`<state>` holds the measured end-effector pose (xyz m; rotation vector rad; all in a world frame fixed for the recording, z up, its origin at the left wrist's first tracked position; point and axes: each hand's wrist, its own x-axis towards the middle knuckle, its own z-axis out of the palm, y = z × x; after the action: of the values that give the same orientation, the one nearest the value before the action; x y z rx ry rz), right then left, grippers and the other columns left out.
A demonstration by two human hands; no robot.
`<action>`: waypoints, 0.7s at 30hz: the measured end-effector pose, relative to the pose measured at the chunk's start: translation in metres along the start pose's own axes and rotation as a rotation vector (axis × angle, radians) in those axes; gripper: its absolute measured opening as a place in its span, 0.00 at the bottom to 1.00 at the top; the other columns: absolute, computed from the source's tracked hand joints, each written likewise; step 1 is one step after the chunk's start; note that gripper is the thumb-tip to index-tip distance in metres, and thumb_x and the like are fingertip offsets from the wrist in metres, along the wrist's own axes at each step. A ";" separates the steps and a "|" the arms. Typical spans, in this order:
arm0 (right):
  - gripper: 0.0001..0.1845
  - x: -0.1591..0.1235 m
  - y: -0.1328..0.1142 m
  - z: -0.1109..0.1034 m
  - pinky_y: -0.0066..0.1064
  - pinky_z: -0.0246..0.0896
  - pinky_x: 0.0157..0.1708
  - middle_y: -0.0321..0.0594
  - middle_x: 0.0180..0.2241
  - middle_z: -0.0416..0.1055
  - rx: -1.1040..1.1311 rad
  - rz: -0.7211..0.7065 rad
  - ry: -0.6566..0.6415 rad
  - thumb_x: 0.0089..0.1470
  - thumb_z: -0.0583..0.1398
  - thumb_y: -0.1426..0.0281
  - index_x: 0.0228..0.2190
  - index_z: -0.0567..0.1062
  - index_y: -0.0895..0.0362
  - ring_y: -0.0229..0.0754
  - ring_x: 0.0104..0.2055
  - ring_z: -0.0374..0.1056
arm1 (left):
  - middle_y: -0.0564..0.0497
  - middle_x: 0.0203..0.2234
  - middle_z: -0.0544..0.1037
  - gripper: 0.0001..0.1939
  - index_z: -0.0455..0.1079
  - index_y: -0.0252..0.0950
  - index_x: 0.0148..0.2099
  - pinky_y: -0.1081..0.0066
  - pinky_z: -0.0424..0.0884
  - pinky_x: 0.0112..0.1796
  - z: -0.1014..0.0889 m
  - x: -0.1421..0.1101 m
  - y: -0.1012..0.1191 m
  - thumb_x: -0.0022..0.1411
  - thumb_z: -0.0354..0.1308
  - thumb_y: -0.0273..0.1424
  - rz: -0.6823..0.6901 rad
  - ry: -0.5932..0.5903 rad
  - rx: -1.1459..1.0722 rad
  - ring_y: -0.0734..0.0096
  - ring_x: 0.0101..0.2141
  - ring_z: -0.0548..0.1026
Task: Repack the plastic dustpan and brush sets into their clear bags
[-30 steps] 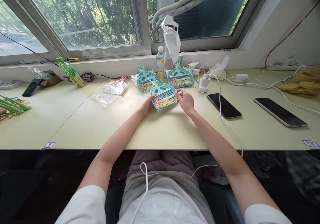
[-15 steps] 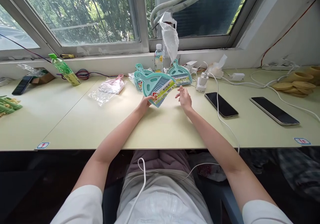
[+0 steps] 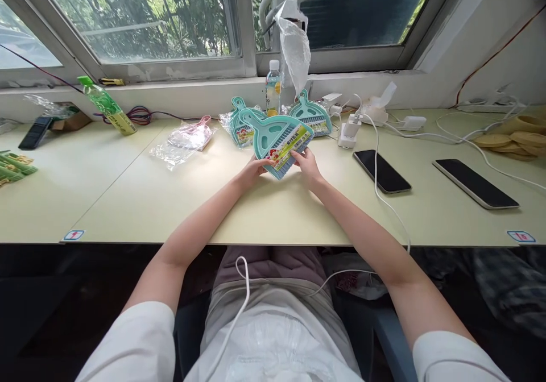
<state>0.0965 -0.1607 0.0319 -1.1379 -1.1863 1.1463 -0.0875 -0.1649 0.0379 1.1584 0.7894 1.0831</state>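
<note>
A teal mini dustpan-and-brush set (image 3: 277,137) with a colourful paper label is tilted up off the pale desk (image 3: 140,200). My left hand (image 3: 251,171) grips its lower left edge. My right hand (image 3: 306,165) pinches its lower right corner by the label. Two more teal sets lie behind it, one in plastic wrap (image 3: 237,126) and one to the right (image 3: 312,118). A pink set in a clear bag (image 3: 187,140) lies further left.
A water bottle (image 3: 273,88) and a hanging plastic bag (image 3: 295,46) stand at the window sill. Two black phones (image 3: 382,170) (image 3: 475,183) lie on the right with white chargers and cables (image 3: 350,132). A green bottle (image 3: 106,106) lies at the left; yellow items (image 3: 507,138) are stacked far right.
The set was lying flat on the desk under both hands. My left hand lifted and tilted it while the right hand let go, then the right hand took hold of its corner again.
</note>
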 end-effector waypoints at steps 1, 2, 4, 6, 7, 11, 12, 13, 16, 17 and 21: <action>0.17 0.000 0.000 0.000 0.37 0.65 0.50 0.41 0.47 0.75 0.014 0.004 -0.010 0.53 0.60 0.60 0.42 0.66 0.53 0.42 0.49 0.70 | 0.43 0.51 0.78 0.33 0.68 0.35 0.57 0.53 0.70 0.55 -0.001 0.001 0.000 0.47 0.67 0.33 -0.007 0.002 -0.006 0.53 0.53 0.74; 0.17 -0.001 -0.001 0.000 0.37 0.65 0.50 0.41 0.46 0.75 0.027 0.010 -0.020 0.53 0.61 0.60 0.42 0.66 0.53 0.41 0.47 0.71 | 0.43 0.50 0.78 0.30 0.69 0.34 0.55 0.53 0.70 0.55 -0.003 0.002 0.000 0.49 0.66 0.34 -0.023 0.010 -0.016 0.53 0.53 0.75; 0.16 -0.002 -0.002 0.000 0.37 0.66 0.49 0.41 0.44 0.76 0.044 0.020 -0.039 0.53 0.61 0.61 0.42 0.67 0.53 0.41 0.44 0.72 | 0.42 0.48 0.79 0.26 0.70 0.32 0.52 0.53 0.70 0.55 -0.005 0.003 0.001 0.50 0.64 0.36 -0.057 0.040 -0.041 0.53 0.51 0.76; 0.16 -0.004 -0.003 0.001 0.37 0.66 0.49 0.41 0.42 0.76 0.048 0.020 -0.052 0.52 0.62 0.62 0.41 0.67 0.53 0.40 0.42 0.72 | 0.43 0.46 0.80 0.26 0.70 0.32 0.51 0.54 0.71 0.54 -0.005 0.004 0.002 0.49 0.64 0.34 -0.061 0.060 -0.057 0.54 0.49 0.77; 0.16 -0.005 -0.004 0.001 0.37 0.67 0.48 0.40 0.42 0.76 0.045 0.018 -0.054 0.52 0.62 0.62 0.41 0.68 0.53 0.40 0.41 0.72 | 0.43 0.45 0.81 0.27 0.70 0.32 0.52 0.54 0.71 0.54 -0.005 0.003 0.002 0.47 0.64 0.32 -0.048 0.062 -0.058 0.54 0.49 0.77; 0.14 -0.007 -0.007 0.001 0.38 0.68 0.47 0.39 0.38 0.77 0.037 0.045 -0.045 0.52 0.62 0.64 0.41 0.68 0.54 0.38 0.36 0.73 | 0.46 0.45 0.81 0.34 0.67 0.35 0.57 0.56 0.72 0.53 -0.005 0.002 0.003 0.45 0.65 0.29 -0.028 0.066 -0.040 0.56 0.46 0.78; 0.14 -0.008 -0.008 0.002 0.38 0.69 0.47 0.39 0.38 0.77 0.042 0.055 -0.050 0.52 0.62 0.64 0.41 0.68 0.54 0.38 0.35 0.73 | 0.46 0.45 0.81 0.35 0.66 0.36 0.58 0.56 0.72 0.53 -0.005 0.001 0.003 0.45 0.65 0.29 -0.035 0.071 -0.036 0.57 0.46 0.79; 0.15 -0.008 -0.008 0.002 0.39 0.69 0.48 0.39 0.38 0.77 0.055 0.061 -0.056 0.52 0.62 0.64 0.41 0.68 0.54 0.39 0.36 0.74 | 0.47 0.44 0.81 0.36 0.66 0.36 0.58 0.56 0.72 0.52 -0.006 0.001 0.003 0.45 0.65 0.29 -0.042 0.075 -0.033 0.57 0.45 0.79; 0.15 -0.009 -0.008 0.003 0.40 0.70 0.51 0.38 0.39 0.77 0.130 0.052 -0.065 0.51 0.64 0.66 0.40 0.67 0.53 0.40 0.40 0.75 | 0.49 0.44 0.81 0.37 0.65 0.38 0.59 0.56 0.72 0.52 -0.007 0.002 0.003 0.44 0.65 0.29 -0.041 0.083 -0.036 0.59 0.44 0.79; 0.15 -0.009 -0.008 0.004 0.40 0.70 0.53 0.38 0.40 0.77 0.159 0.045 -0.065 0.51 0.64 0.67 0.40 0.67 0.53 0.40 0.41 0.76 | 0.49 0.44 0.81 0.37 0.65 0.38 0.59 0.57 0.72 0.52 -0.007 0.002 0.003 0.44 0.65 0.29 -0.039 0.084 -0.037 0.59 0.44 0.79; 0.14 -0.010 -0.007 0.005 0.42 0.70 0.55 0.38 0.41 0.77 0.221 0.026 -0.075 0.52 0.63 0.70 0.40 0.67 0.52 0.42 0.44 0.76 | 0.48 0.47 0.80 0.36 0.65 0.38 0.59 0.60 0.73 0.50 -0.007 0.002 0.002 0.45 0.64 0.30 -0.044 0.090 -0.031 0.60 0.46 0.78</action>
<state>0.0913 -0.1709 0.0385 -0.9514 -1.0743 1.3148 -0.0937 -0.1604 0.0386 1.0670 0.8617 1.1131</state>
